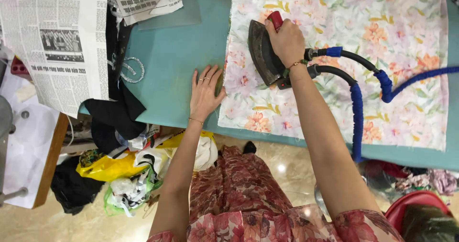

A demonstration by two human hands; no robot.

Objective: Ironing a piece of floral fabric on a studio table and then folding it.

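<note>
My right hand (287, 41) grips the red handle of a dark steam iron (262, 53) that rests on a pale floral fabric (397, 27). Black hoses wrapped in blue (356, 113) trail from the iron's rear toward the right and down over the table edge. My left hand (204, 91) lies flat with fingers spread on the teal ironing table (172, 60), its thumb touching the fabric's left edge. Rings and a thin bracelet show on that hand.
Newspaper sheets (57, 41) and black cloth (117, 113) cover the table's left end. Below the edge lie a yellow bag (107, 168) and scraps of cloth on the tiled floor. A red basin (406, 208) sits at lower right. A white bench (28, 146) stands at left.
</note>
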